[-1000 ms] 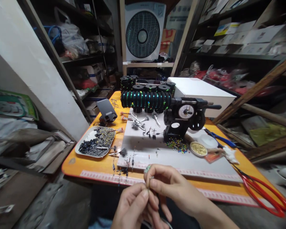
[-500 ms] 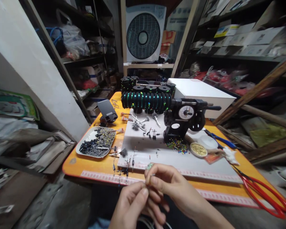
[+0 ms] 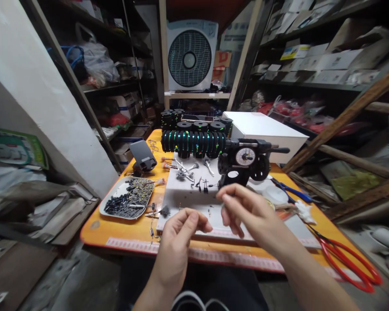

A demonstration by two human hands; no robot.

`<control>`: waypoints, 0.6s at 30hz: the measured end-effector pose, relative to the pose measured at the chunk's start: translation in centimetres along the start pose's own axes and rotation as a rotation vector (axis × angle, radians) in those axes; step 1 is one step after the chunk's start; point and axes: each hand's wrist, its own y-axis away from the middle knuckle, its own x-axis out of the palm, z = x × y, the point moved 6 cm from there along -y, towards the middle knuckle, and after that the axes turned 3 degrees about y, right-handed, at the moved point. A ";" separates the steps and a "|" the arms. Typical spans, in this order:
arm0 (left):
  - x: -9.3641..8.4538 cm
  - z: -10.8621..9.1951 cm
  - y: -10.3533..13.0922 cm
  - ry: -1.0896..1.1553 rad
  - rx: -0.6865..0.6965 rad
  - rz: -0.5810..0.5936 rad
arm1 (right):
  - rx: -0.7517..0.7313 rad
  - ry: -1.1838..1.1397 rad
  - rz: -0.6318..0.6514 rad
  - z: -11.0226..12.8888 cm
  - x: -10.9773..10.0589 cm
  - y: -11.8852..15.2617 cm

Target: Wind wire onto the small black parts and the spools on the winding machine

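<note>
My left hand (image 3: 180, 235) is raised over the front edge of the white board (image 3: 194, 216), its thumb and forefinger pressed together. Whatever may be between them is too small to make out. My right hand (image 3: 246, 211) is farther right and a little higher, fingers curled and thumb drawn to the forefinger, with its grip contents unclear. It stands in front of the black hand-cranked machine (image 3: 243, 160) with a round dial. The two hands are apart. Small dark wired parts (image 3: 205, 186) and a tiny reddish piece (image 3: 209, 211) lie on the board.
At the left sits a white tray (image 3: 101, 211) of small black and grey pieces, with a dark phone stand (image 3: 143, 156) behind it. Ribbed black spools (image 3: 192, 141) wound with green extend from the machine. Red-handled scissors (image 3: 350, 263) and blue-handled pliers (image 3: 294, 191) lie right.
My hands, which were together low at the table's front edge, have separated. The right has moved up and right toward the machine; the left has risen slightly. The camera view has shifted a little.
</note>
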 end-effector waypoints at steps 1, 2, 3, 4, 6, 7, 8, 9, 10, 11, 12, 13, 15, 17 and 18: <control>0.1 0.0 0.1 0.029 -0.010 0.012 | 0.051 -0.178 0.035 -0.2 0.3 -0.7; 0.3 0.0 0.1 0.058 -0.017 0.027 | 0.094 -0.349 0.115 -0.2 1.0 -1.3; 0.5 -0.1 0.2 0.088 -0.022 0.047 | 0.128 -0.491 0.220 -0.1 2.0 -1.8; 0.7 -0.2 0.2 0.118 -0.028 0.066 | 0.157 -0.607 0.314 0.0 3.1 -2.2; 1.1 -0.4 0.4 0.169 -0.054 0.103 | 0.223 -0.799 0.384 0.0 4.7 -2.9; 1.1 -0.4 0.4 0.180 -0.067 0.123 | 0.256 -0.873 0.374 -0.2 5.3 -3.2; 1.2 -0.5 0.5 0.188 -0.077 0.144 | 0.286 -0.929 0.351 -0.4 5.7 -3.4; 1.2 -0.6 0.5 0.193 -0.087 0.161 | 0.309 -0.968 0.321 -0.7 6.1 -3.5; 1.1 -0.6 0.6 0.196 -0.095 0.173 | 0.321 -0.992 0.295 -0.9 6.3 -3.5; 0.9 -0.7 0.6 0.199 -0.101 0.178 | 0.321 -1.004 0.276 -1.1 6.5 -3.5; 0.8 -0.6 0.7 0.202 -0.109 0.176 | 0.316 -1.009 0.263 -1.1 6.6 -3.5; 0.6 -0.5 0.7 0.208 -0.121 0.170 | 0.315 -1.016 0.252 -1.2 6.7 -3.5; 0.2 -0.1 0.9 0.224 -0.138 0.149 | 0.320 -1.026 0.239 -1.2 6.8 -3.4; -0.1 0.3 1.1 0.248 -0.141 0.126 | 0.325 -1.031 0.232 -1.2 7.0 -3.5; -0.2 0.5 1.3 0.260 -0.140 0.117 | 0.323 -1.033 0.225 -1.2 6.9 -3.5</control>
